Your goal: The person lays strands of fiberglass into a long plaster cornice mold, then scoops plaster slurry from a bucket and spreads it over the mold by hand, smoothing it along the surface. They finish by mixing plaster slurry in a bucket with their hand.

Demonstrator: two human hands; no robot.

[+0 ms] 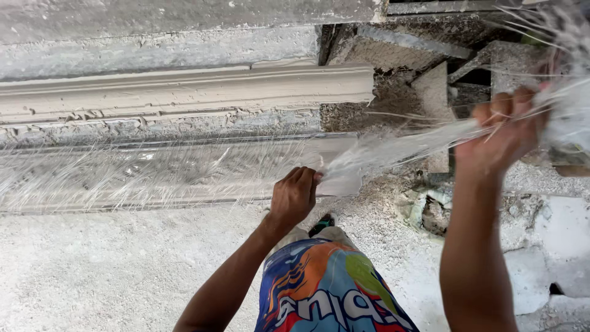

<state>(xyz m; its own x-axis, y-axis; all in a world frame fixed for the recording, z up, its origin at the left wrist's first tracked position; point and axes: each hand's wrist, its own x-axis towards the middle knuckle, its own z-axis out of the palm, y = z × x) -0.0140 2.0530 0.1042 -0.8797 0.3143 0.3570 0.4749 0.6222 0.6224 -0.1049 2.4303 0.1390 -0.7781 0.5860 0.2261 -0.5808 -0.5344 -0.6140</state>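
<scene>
Gripping a bundle of white fibres (pixel 399 147) in both fists, left hand (pixel 294 195) low, right hand (pixel 501 132) raised, stretching strands taut over the long mould (pixel 153 175).

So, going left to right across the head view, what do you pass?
Fibre-covered mould → left hand pinching the fibre strand → right hand gripping it → loose fibre bundle.
</scene>
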